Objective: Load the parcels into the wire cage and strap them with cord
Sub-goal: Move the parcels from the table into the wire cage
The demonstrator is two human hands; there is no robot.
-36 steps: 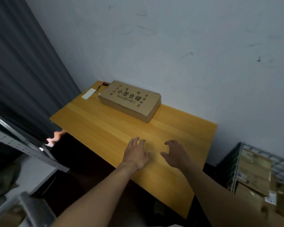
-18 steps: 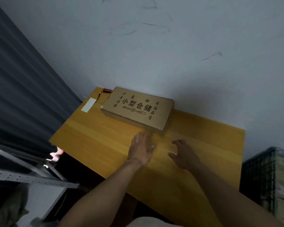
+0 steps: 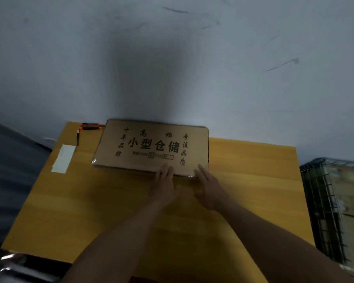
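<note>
Head view: a flat cardboard parcel with printed black characters lies at twelve o'clock on the wooden surface, its far edge against the wall. Both hands are on it. The left hand and right hand sit side by side, fingers straight, tips touching the parcel's six o'clock edge towards its five o'clock corner. Nothing is clamped; this looks like the reach to get hold of it and draw it closer. At three o'clock, beside the surface, stands the wire cage with cardboard already inside, handy for a short swing across. At eleven o'clock lie an orange-and-black cutter and a white slip. No cord is in sight.
</note>
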